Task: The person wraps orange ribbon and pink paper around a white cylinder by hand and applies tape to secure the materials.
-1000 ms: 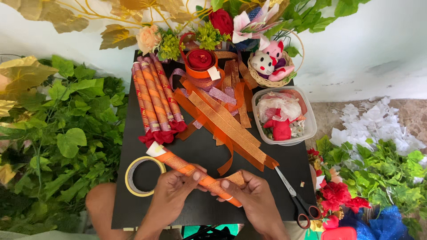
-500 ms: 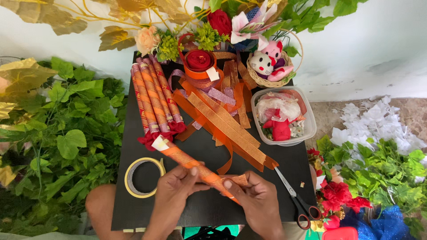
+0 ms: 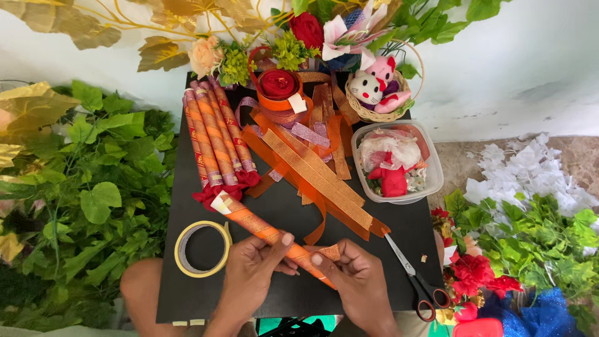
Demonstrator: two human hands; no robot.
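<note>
Clearly light and stiff, the orange-wrapped stick (image 3: 268, 234) sits pinched near its lower end by the left hand (image 3: 253, 278) and right hand (image 3: 355, 281), fingers clenched around it

Bare hands (image 3: 249, 274), no sleeves

A tape ring (image 3: 202, 248) lies near the desk's front left corner; scissors (image 3: 415, 279) lie at the front right corner.

clear plastic tub (image 3: 427, 181) of red and white scraps, right side of black board (image 3: 187, 293)
</note>
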